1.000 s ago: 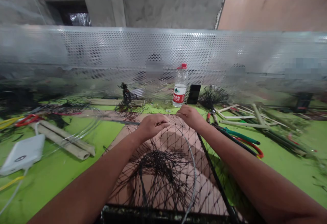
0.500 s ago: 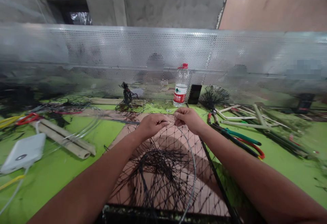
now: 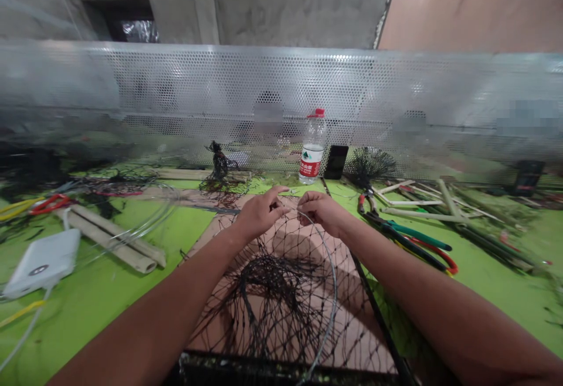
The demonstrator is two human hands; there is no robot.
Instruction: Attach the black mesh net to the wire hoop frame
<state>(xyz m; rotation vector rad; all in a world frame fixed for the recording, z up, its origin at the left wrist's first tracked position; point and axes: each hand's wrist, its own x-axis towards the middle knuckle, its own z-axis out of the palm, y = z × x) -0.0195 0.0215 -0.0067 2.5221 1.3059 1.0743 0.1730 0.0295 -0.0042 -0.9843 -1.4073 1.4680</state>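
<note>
A thin grey wire [image 3: 333, 280] curves up from the near edge to my right hand [image 3: 323, 213], whose fingers are pinched on its far end. Just left of it, my left hand [image 3: 259, 214] has its index finger lifted away from the thumb, close to the wire's tip. Beneath both hands a black knotted net [image 3: 281, 283] is spread, bunched in the middle. The net lies over a pinkish board [image 3: 352, 333] with a dark frame bar along its right side. Fine detail at the fingertips is too small to make out.
Pliers [image 3: 422, 242] and cut bamboo strips [image 3: 440, 213] lie to the right. A water bottle [image 3: 311, 157] and a black phone [image 3: 336, 162] stand at the back before a perforated metal screen [image 3: 197, 98]. Leftward are bamboo pieces [image 3: 114, 245], coiled clear wire and a white power bank [image 3: 43, 261].
My left index finger has lifted and spread from the thumb. My right hand has dropped slightly, its fingers curled more closely around the wire end.
</note>
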